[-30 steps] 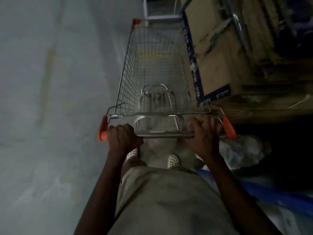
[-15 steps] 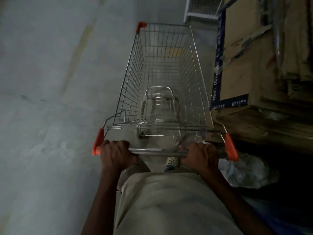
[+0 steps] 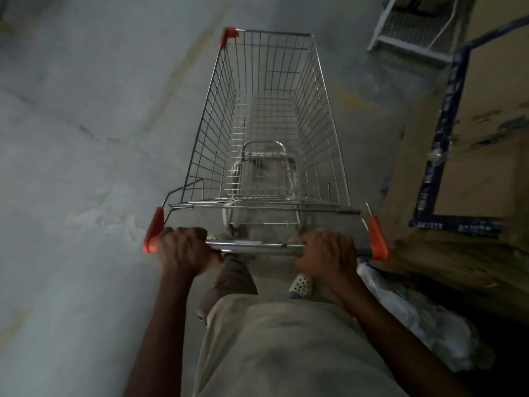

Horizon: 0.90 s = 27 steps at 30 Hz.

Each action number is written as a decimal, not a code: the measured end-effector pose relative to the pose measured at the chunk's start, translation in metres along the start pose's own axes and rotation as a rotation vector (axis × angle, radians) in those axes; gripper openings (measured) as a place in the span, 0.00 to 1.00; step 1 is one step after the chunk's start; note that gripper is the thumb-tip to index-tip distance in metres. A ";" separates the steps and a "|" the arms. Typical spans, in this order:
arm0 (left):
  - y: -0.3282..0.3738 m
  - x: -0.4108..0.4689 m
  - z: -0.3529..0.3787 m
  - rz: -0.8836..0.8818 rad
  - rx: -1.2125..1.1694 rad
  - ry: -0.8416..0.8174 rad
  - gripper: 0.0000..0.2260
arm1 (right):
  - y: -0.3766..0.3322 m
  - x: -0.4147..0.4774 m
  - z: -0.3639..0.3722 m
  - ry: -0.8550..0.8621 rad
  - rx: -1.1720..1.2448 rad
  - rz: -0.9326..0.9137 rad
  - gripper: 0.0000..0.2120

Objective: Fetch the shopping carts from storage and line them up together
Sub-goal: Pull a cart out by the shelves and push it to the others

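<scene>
An empty wire shopping cart point(image 3: 266, 124) with orange corner caps stands straight ahead of me on the grey concrete floor. Its chrome handle bar point(image 3: 254, 247) runs across just in front of my body. My left hand point(image 3: 183, 252) is wrapped around the bar's left end, beside the orange cap. My right hand point(image 3: 326, 255) grips the bar near its right end. No other cart is in view.
Large cardboard boxes with dark blue tape point(image 3: 472, 144) are stacked close along the cart's right side. A white plastic bag point(image 3: 415, 316) lies on the floor by my right leg. A white wire rack point(image 3: 412, 27) stands far right. Bare concrete floor point(image 3: 86, 138) spreads to the left.
The cart has rolled forward and drawn away from the boxes on the right, with a gap now showing. Both hands have stayed on the handle bar.
</scene>
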<state>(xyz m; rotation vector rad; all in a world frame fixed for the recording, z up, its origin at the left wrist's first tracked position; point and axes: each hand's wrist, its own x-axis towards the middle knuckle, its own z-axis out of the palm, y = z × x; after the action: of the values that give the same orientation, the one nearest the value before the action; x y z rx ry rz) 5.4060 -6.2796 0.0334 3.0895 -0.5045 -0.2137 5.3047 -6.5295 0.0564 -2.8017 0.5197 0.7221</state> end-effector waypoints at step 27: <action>-0.252 0.464 -0.080 -0.153 0.077 -0.136 0.17 | -0.299 0.422 -0.211 0.233 -0.086 -0.091 0.21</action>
<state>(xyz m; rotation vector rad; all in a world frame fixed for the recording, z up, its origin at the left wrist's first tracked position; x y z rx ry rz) 5.9318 -6.1889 0.0438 3.2064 -0.2833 -0.4169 5.8551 -6.4339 0.0587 -2.9867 0.4038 0.4112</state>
